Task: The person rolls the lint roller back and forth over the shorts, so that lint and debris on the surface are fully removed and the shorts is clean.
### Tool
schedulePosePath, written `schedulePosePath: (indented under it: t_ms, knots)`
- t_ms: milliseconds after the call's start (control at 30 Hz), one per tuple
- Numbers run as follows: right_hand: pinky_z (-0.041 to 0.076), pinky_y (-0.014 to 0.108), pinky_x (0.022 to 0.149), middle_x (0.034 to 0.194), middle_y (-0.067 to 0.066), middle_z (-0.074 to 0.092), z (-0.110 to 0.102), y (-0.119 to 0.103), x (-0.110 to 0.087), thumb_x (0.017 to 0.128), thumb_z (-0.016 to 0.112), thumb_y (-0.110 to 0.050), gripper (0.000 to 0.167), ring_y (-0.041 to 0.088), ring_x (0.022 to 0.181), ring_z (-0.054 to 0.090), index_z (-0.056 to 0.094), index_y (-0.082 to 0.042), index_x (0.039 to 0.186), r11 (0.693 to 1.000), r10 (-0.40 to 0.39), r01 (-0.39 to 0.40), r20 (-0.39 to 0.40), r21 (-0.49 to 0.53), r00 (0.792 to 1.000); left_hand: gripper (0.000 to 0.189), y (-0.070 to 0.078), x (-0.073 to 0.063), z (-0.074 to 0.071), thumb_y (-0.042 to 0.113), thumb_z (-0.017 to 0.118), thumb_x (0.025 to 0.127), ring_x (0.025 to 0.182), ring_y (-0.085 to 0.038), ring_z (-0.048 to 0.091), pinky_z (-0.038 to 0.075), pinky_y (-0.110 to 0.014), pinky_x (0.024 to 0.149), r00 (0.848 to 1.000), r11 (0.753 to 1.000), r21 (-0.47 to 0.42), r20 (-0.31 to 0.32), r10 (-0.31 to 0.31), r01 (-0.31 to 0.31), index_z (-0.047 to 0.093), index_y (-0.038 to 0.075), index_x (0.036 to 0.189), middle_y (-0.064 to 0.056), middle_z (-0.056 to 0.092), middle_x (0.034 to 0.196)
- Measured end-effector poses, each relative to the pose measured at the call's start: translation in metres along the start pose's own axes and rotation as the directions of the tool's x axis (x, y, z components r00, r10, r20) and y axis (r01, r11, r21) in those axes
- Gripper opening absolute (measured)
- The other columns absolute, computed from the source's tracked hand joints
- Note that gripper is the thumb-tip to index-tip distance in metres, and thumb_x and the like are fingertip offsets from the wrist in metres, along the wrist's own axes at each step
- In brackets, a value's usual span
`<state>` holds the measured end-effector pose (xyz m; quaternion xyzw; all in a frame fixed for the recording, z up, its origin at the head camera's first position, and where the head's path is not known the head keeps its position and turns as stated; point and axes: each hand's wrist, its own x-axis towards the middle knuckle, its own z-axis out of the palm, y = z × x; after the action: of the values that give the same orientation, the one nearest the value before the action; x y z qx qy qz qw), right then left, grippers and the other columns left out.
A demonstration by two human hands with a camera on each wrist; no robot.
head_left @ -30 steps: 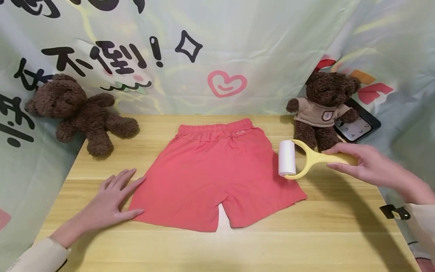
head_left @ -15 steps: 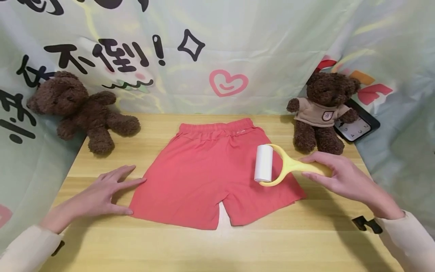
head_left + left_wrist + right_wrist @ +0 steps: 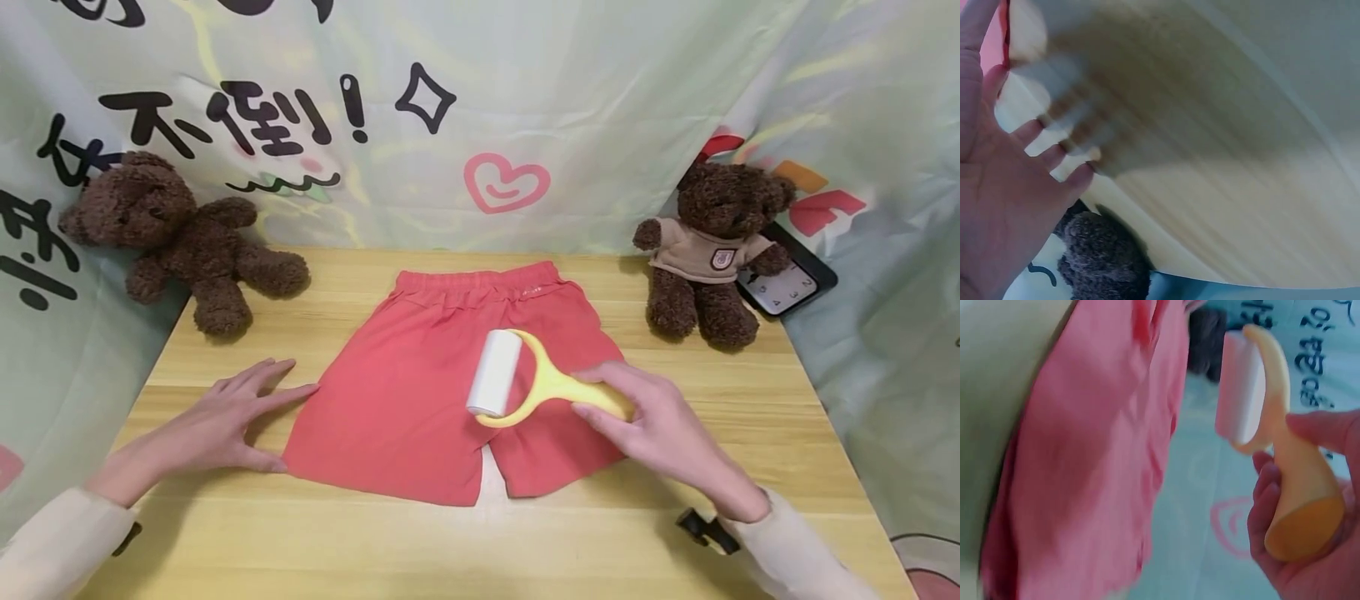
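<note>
Red shorts (image 3: pixel 405 392) lie flat on the wooden table, waistband toward the back. My right hand (image 3: pixel 660 421) grips the yellow handle of a lint roller (image 3: pixel 497 373), whose white roll overlaps the middle of the shorts in the head view. In the right wrist view the lint roller (image 3: pixel 1300 487) is held up with the roll apart from the cloth, fingers wrapped round the handle and thumb along it. My left hand (image 3: pixel 217 425) has its fingers spread, with index finger and thumb at the left edge of the shorts. The left wrist view shows this hand (image 3: pixel 1016 181) holding nothing.
A brown teddy bear (image 3: pixel 191 237) leans at the table's back left. Another teddy bear (image 3: pixel 712 250) in a beige top sits at the back right, before a dark-framed clock (image 3: pixel 787 283). A printed cloth (image 3: pixel 600 125) hangs behind the table (image 3: pixel 420 550).
My right hand has carried the lint roller leftward, from the right edge of the shorts to over their middle. My left hand has shifted slightly left, its fingers drawn back to the cloth's edge.
</note>
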<state>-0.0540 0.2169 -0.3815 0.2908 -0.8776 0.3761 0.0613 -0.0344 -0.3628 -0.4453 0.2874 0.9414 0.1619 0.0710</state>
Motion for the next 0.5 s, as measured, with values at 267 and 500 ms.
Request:
schedulePosePath:
  t_ms: [267,500]
  knots:
    - [0.052,0.033,0.070,0.106,-0.020,0.069,0.067,-0.033,0.021,0.096,0.088,-0.021,0.033,0.009,0.081,0.060,0.076,-0.027,0.126,0.989,0.134,-0.139,0.072,0.057,0.988,0.109,0.001,0.005,-0.004,0.085,0.078,0.077,0.153,-0.059,0.027,0.034,-0.090,0.096,0.993,0.997,0.026,0.098,-0.070,0.068,0.044,0.036,0.169,-0.023,0.025,0.175]
    - [0.052,0.030,0.066,0.108,-0.015,0.064,0.115,-0.061,0.035,0.099,0.082,-0.018,0.037,0.008,0.080,0.056,0.071,-0.020,0.134,0.991,0.094,-0.106,0.137,0.078,0.986,0.118,0.001,0.009,-0.006,0.092,0.070,0.071,0.151,-0.061,0.028,0.038,-0.087,0.096,0.988,0.994,0.074,0.132,-0.084,0.074,0.042,0.036,0.170,-0.025,0.024,0.174]
